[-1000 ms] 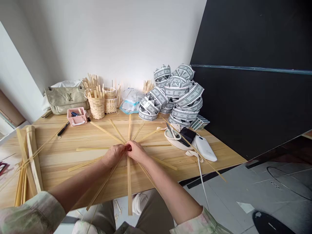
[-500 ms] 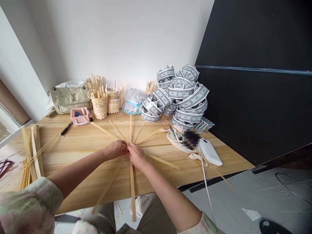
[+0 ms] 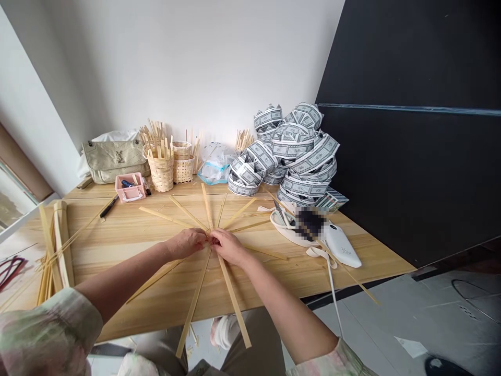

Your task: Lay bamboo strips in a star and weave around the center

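Several long flat bamboo strips (image 3: pixel 233 296) lie crossed on the wooden table (image 3: pixel 117 235), fanned out like spokes from one centre. My left hand (image 3: pixel 187 243) and my right hand (image 3: pixel 227 246) meet at that centre, fingers pinched on the strips where they cross. The strip ends reach past the table's near edge, above my lap.
At the back stand small woven baskets (image 3: pixel 161 169), a beige bag (image 3: pixel 113 159), a pink box (image 3: pixel 129 188), a plastic bag (image 3: pixel 214 163) and a heap of patterned paper rings (image 3: pixel 291 154). A white device (image 3: pixel 342 245) with cord lies right. Loose bamboo strips (image 3: pixel 52 250) lie left.
The fan of strips has turned under my hands: the strip that pointed straight at me now slants to the right, and others have swung round. Both hands stay at the centre.
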Demonstrator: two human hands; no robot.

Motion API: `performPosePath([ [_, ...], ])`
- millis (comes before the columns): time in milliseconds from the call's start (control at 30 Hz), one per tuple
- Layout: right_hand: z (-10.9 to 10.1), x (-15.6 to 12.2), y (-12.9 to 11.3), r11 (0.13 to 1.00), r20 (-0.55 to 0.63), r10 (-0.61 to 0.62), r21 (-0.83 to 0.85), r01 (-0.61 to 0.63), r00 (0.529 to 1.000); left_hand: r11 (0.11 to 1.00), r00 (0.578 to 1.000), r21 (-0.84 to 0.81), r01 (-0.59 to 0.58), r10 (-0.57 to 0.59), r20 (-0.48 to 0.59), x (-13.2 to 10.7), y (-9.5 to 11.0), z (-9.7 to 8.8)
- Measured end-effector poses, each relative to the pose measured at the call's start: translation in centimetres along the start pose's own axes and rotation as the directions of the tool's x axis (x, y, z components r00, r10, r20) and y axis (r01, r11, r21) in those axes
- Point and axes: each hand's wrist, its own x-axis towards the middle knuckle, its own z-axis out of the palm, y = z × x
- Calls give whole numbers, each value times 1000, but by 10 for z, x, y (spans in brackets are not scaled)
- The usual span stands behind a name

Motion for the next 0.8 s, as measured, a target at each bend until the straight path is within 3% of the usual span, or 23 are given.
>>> performPosePath([
  [233, 0, 0, 3, 999, -1, 24, 25, -24, 1000, 995, 995, 22, 99, -99, -31, -1, 3, 4],
  [367, 3, 1, -3, 999, -12, 47, -18, -48, 999, 999, 998, 21, 27, -29, 60, 3, -1, -5],
  [467, 3, 2, -7, 997, -20, 69, -36, -70, 997, 993, 995, 110, -48, 38, 97, 4, -1, -11],
  [567, 3, 1, -9, 996, -28, 81, -40, -82, 996, 973, 995, 210, -92, 79, 67, 4, 1, -10],
  [800, 5, 1, -3, 995, -27, 99, 12, -99, 995, 987, 993, 118, -112, 116, -25, 2, -2, -2],
])
